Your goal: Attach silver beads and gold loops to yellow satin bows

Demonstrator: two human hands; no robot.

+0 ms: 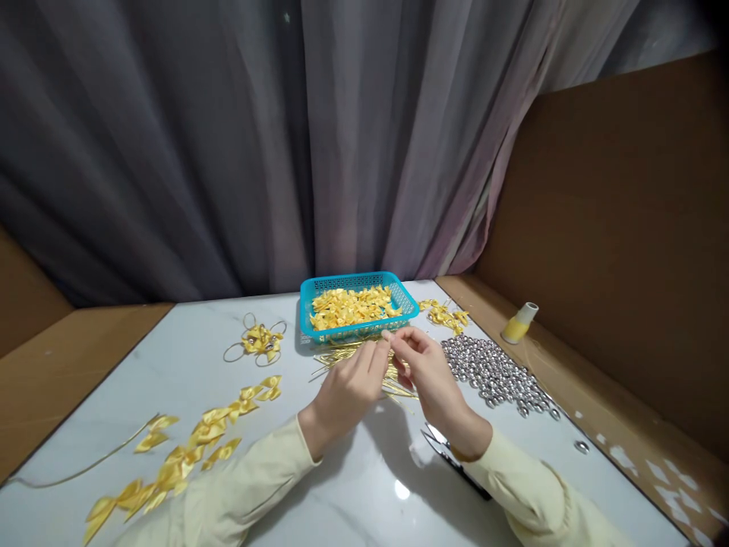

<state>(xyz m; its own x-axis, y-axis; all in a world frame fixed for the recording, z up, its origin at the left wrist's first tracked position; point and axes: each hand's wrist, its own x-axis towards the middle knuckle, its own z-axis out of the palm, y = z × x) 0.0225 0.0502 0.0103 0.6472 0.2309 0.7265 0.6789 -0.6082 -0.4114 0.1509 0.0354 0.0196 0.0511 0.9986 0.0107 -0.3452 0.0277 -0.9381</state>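
Note:
My left hand (351,382) and my right hand (431,372) meet at the fingertips just in front of the blue basket (358,329). Fingers of both hands are pinched together; whatever lies between them is too small to make out. Beneath and behind the hands is a bundle of thin gold strips (342,355). Yellow bows (353,308) fill the basket. Scissors (456,456) with dark handles lie on the table, partly under my right wrist.
Silver rings (493,372) are heaped at the right, near a yellow thread spool (519,324). Loose yellow bows (210,427) and a gold cord (94,462) lie at the left. Bows with looped cords (262,342) sit left of the basket, more bows (447,315) right of it.

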